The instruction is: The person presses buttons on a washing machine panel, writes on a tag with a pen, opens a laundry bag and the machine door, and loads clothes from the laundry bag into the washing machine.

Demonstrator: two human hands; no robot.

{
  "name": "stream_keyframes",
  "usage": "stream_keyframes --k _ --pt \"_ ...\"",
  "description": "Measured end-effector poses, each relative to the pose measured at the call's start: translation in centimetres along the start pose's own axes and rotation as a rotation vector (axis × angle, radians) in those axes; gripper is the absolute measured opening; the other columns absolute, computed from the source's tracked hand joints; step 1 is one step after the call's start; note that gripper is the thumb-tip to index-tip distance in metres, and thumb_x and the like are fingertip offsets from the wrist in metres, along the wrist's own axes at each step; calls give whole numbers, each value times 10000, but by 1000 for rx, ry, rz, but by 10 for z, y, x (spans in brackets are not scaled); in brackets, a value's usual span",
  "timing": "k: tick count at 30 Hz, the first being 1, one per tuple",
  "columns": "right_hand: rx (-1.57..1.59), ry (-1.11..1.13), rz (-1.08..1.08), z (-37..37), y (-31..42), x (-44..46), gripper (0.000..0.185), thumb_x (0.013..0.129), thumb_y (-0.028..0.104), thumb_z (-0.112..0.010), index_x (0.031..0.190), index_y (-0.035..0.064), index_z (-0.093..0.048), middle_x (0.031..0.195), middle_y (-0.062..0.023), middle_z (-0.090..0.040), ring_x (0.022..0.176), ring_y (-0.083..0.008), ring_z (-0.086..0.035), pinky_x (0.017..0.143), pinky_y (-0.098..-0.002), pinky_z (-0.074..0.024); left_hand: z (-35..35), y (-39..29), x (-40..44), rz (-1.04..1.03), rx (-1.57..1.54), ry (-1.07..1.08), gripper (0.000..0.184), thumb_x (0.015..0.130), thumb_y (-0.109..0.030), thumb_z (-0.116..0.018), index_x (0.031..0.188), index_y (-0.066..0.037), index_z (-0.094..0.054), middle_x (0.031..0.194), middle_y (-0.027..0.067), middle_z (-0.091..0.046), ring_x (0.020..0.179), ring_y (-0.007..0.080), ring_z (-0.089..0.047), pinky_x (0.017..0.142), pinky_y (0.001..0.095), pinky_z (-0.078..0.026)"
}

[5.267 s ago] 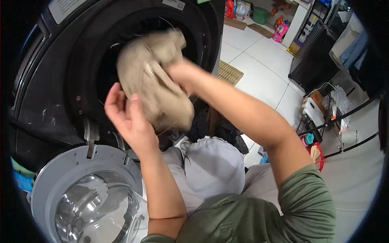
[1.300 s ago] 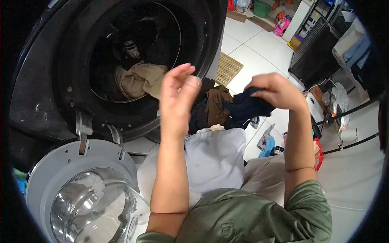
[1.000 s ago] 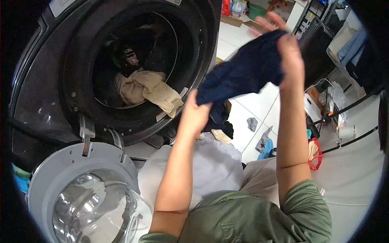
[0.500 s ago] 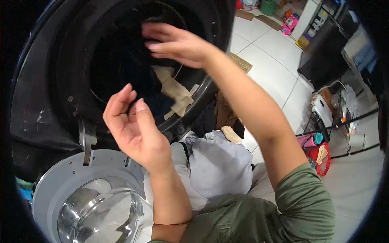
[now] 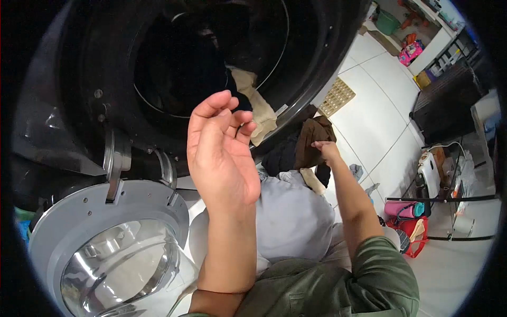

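My left hand [image 5: 224,153] is raised palm up in front of the washing machine's opening, fingers loosely curled and apart, with nothing in it. Lower right, my right hand [image 5: 328,151] pinches a brown garment [image 5: 308,141], which lies among dark clothes beside the machine. Inside the black drum opening [image 5: 264,31] are dark clothes [image 5: 195,68], hard to tell apart. A beige cloth [image 5: 259,108] hangs over the opening's lower rim. Another small cream cloth [image 5: 313,181] lies just below the brown garment.
The round glass door [image 5: 124,259] with its grey frame hangs open at lower left. A grey cloth bundle [image 5: 290,214] rests by my lap. On the tiled floor [image 5: 377,100] is a yellow plastic mat [image 5: 337,97]. A rack [image 5: 449,199] with a pink bottle [image 5: 400,209] stands at right.
My right hand has come down from the drum opening to the brown garment and taken hold of it. My left hand has shifted right and up. The view has turned slightly.
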State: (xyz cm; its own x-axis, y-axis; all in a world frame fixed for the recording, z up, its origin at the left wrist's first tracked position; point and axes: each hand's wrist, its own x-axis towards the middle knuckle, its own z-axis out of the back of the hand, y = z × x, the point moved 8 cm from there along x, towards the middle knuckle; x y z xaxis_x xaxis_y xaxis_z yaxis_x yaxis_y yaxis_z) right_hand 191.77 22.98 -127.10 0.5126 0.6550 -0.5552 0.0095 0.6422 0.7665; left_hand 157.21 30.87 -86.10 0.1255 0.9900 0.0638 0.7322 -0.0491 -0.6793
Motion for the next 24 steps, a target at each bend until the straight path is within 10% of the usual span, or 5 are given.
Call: stream_keyframes --k 5,10,16,20,24 --pt "-308 101 382 81 175 -137 154 833 155 -720 863 5 -738 833 -46 -712 792 -105 -627 766 -273 -498 -11 6 -5 55 2 73 178 902 -68 -560 1070 -27 -603 971 78 -616 830 163 -584 773 298 -500" --pt "232 47 948 167 310 -290 165 763 -16 -696 915 42 -665 909 -1 -649 862 -99 -586 818 -244 -456 -25 25 -9 56 288 171 133 920 -121 -618 1038 -61 -625 974 64 -652 821 109 -596 758 253 -480" --pt "252 11 1383 220 398 -450 348 658 30 -620 1003 58 -583 1062 -52 -571 1072 -180 -522 964 -271 -390 -16 149 -32 109 981 360 892 857 -585 -632 1473 -42 -283 1448 191 -380 1344 301 -364 1093 440 -306" --pt "542 371 1540 273 407 -532 385 780 42 -529 1161 68 -584 1250 -148 -577 1219 -300 -524 1050 -479 -407 14 227 -94 1020 -37 -49 1296 669 -937 -391 1526 -30 -43 1545 309 -70 1417 434 -186 1151 528 -169" --pt "863 -455 1486 334 349 -511 583 838 284 -598 1366 92 -440 1372 -144 -504 1274 -336 -480 1086 -490 -370 -52 206 -92 986 -384 594 1246 733 -851 -476 1514 7 -21 1585 211 -72 1437 435 -151 1162 539 -151"
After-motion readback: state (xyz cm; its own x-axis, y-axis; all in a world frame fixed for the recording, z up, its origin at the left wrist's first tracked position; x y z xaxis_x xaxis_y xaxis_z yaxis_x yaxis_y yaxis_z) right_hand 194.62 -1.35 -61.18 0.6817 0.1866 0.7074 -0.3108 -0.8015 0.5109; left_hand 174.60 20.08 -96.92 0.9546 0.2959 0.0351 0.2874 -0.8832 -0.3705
